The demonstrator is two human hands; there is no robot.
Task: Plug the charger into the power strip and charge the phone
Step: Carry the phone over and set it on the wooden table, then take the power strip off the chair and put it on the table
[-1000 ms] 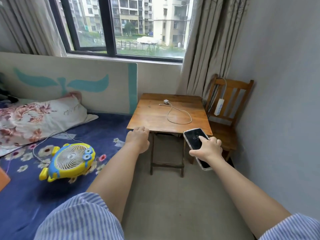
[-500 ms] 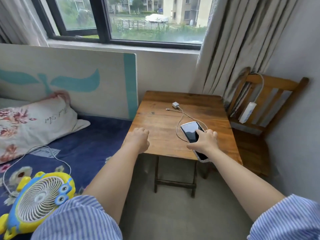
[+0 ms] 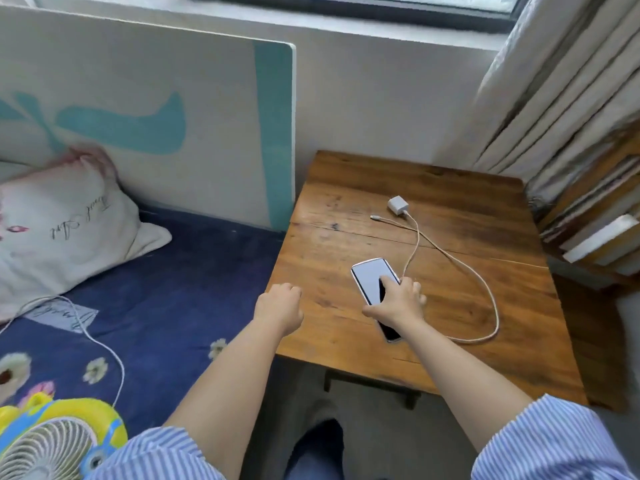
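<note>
My right hand grips a phone, screen up, low over the wooden table; whether the phone touches the top I cannot tell. A white charger block lies further back on the table. Its pale cable loops to the right of the phone, and the free plug end lies left of the block. A white power strip hangs on the wooden chair at the right edge. My left hand is a loose fist over the table's left edge, holding nothing.
A bed with a dark blue flowered sheet fills the left, with a pillow and a yellow toy fan trailing a white cord. A wooden chair and curtains stand right of the table. My knee is below.
I have come closer to the table and the view has tilted down. My right hand has carried the phone from in front of the table to over its top, beside the cable loop.
</note>
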